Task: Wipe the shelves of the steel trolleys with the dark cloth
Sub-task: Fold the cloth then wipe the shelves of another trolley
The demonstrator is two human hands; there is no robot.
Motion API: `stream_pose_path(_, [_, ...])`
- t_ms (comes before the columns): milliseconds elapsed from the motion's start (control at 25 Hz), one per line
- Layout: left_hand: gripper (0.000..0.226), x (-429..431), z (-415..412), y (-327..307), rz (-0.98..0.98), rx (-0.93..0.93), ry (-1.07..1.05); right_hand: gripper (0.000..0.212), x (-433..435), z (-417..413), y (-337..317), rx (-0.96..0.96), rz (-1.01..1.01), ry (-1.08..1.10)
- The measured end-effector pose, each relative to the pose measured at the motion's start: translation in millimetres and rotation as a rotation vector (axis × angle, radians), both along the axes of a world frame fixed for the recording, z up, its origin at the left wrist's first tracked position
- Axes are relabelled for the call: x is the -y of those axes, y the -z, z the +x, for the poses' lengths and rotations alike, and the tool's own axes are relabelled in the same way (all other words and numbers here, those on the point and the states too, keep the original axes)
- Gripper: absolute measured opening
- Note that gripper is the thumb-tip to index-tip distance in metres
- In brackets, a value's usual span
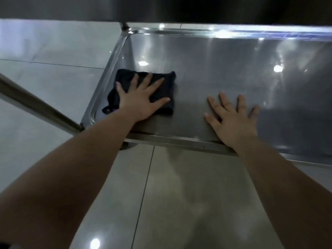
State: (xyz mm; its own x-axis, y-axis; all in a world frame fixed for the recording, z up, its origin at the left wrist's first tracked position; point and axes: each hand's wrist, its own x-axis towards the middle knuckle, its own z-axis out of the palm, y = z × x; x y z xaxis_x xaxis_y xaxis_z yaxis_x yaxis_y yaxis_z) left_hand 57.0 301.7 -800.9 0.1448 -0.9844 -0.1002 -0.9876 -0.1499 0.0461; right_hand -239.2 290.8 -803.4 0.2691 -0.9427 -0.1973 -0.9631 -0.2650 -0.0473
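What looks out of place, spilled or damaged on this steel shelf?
Nothing stands out. The left hand presses the dark cloth flat near the left corner of the shelf, the right hand rests flat on bare steel. The bright spots look like light reflections, not spills.

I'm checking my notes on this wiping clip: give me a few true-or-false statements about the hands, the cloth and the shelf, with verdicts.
1. The left hand presses flat on the dark cloth. True.
2. The right hand grips a corner of the cloth. False: it lies flat on bare steel, apart from the cloth.
3. The cloth lies near the left rim of the shelf. True.
4. The cloth hangs over the near rim. False: it lies wholly on the shelf.
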Motion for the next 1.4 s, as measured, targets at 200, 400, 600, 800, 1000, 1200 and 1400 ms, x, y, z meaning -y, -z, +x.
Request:
stream_pose_path(200, [0.085, 27.4, 32.7, -7.8, 0.064, -0.024, -0.331, 0.065, -5.0, 7.6, 4.3, -0.029, -0.044, -0.016])
stream_pose_path(400, [0.078, 53.9, -82.3, -11.0, 0.096, -0.085, -0.04, 0.064, -3.8, 4.7, -0.4, -0.043, -0.009, 0.004])
stream_pose_path(600, [0.076, -15.9, -19.9, -7.3, 0.024, -0.016, 0.113, 0.068, 0.8, -1.7, 1.8, -0.031, -0.013, 0.0])
stream_pose_path(800, [0.08, -72.9, 25.7, -5.2, 0.15, 0.024, -0.184, 0.062, -7.9, 14.0, -1.9, 0.0, 0.02, 0.009])
stream_pose_path(1000, [0.083, -73.7, 2.9, -9.3, 0.159, -0.015, -0.179, 0.058, 10.0, -39.7, -24.6, 0.122, 0.118, -0.006])
stream_pose_path(1200, [0.085, -73.1, -6.2, -27.0, 0.264, -0.067, -0.223, 0.055, -3.3, -150.1, -23.1, -0.047, 0.182, 0.194])
stream_pose_path(1400, [0.085, -61.9, -103.4, -24.6, 0.28, -0.044, -0.086, 0.054, -5.6, -145.7, -13.2, -0.025, 0.154, 0.183])
